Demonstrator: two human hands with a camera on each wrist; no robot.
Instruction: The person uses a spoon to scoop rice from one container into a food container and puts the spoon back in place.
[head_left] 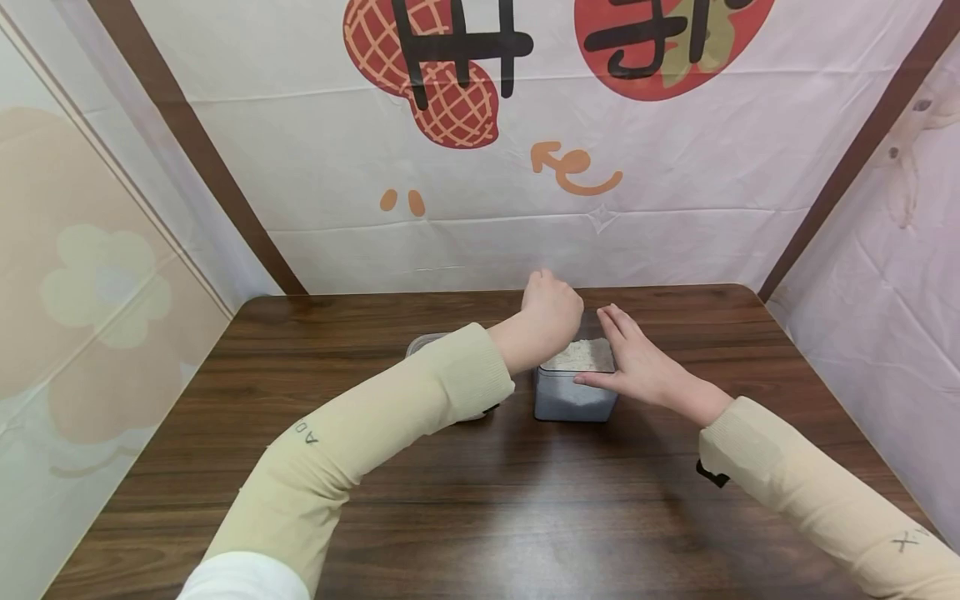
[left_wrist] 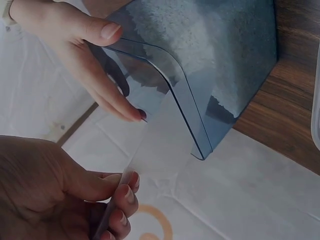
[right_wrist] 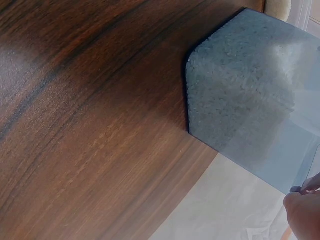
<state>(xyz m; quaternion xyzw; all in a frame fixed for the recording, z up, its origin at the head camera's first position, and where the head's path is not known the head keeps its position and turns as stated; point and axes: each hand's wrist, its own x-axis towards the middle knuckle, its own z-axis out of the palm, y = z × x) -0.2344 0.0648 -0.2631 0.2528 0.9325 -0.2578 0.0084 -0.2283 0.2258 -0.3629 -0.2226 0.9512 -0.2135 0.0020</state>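
Note:
A bluish see-through container (head_left: 576,402), filled high with white rice (head_left: 577,357), stands toward the back of the table. My left hand (head_left: 547,312) is above its far left side. In the left wrist view, the thumb and curled fingers of that hand pinch the thin handle of a translucent whitish scoop (left_wrist: 157,142), whose wide part overlaps the container's opening. My right hand (head_left: 637,367) spans the container's right side, thumb along the near rim and fingers stretched toward the far rim. The right wrist view shows the rice through the container's wall (right_wrist: 240,85).
A second clear container (head_left: 426,341) stands to the left, mostly hidden behind my left sleeve (head_left: 390,400). The brown wooden table (head_left: 555,517) ends at the back against a printed white cloth (head_left: 480,250). Cloth walls also rise at both sides.

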